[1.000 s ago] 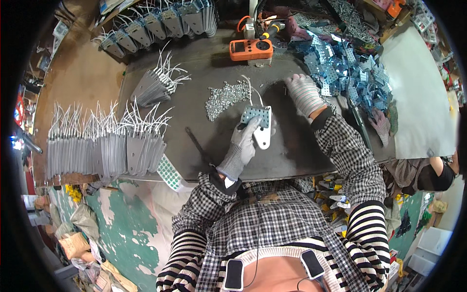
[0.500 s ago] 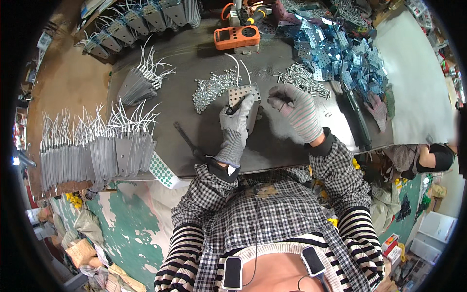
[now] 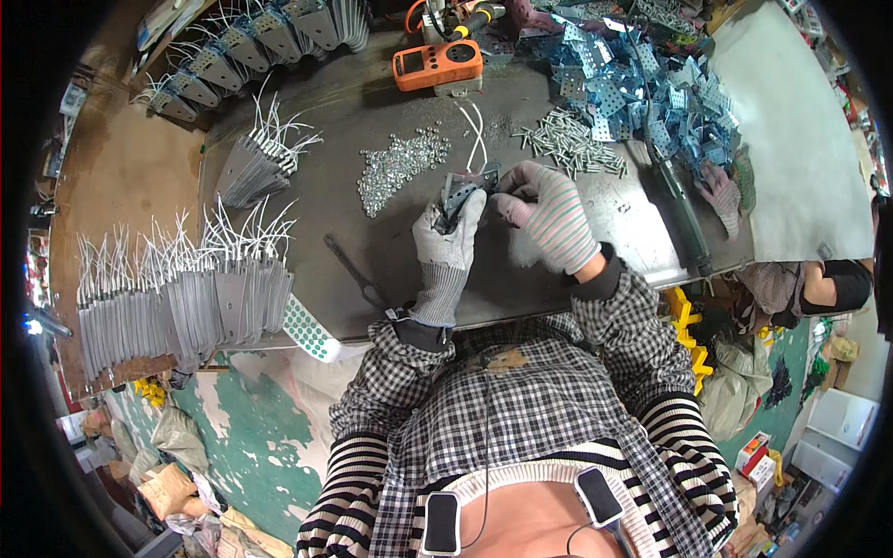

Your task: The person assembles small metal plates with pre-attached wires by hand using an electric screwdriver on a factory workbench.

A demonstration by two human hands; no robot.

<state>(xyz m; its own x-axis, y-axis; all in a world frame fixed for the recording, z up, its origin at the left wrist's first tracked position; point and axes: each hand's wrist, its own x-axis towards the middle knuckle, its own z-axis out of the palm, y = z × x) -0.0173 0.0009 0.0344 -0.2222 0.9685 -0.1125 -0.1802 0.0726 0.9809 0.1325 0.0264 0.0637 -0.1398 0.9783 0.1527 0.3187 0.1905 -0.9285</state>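
My gloved left hand (image 3: 450, 228) is closed around a grey metal plate with a perforated bracket (image 3: 458, 189) at its top. Two white wires (image 3: 477, 139) rise from that piece. At the bracket's right edge my right hand (image 3: 551, 212), in a striped glove, has its thumb and fingers pinched together. Whatever is between those fingertips is hidden or too small to name. Beyond the left hand lies a spread of small shiny nuts (image 3: 400, 169). A pile of silver screws (image 3: 574, 142) sits past the right hand.
Rows of wired grey plates (image 3: 186, 312) stand at the left, with a smaller bundle (image 3: 251, 167) behind. An orange meter (image 3: 437, 65) is at the back. Blue-filmed perforated brackets (image 3: 642, 93) heap up at the right beside a black rod-shaped tool (image 3: 682, 219). A dark strap (image 3: 358, 272) lies near the left wrist.
The held piece has turned, so its perforated face looks darker and more edge-on. My right hand has moved left to its edge. The head view has shifted slightly.
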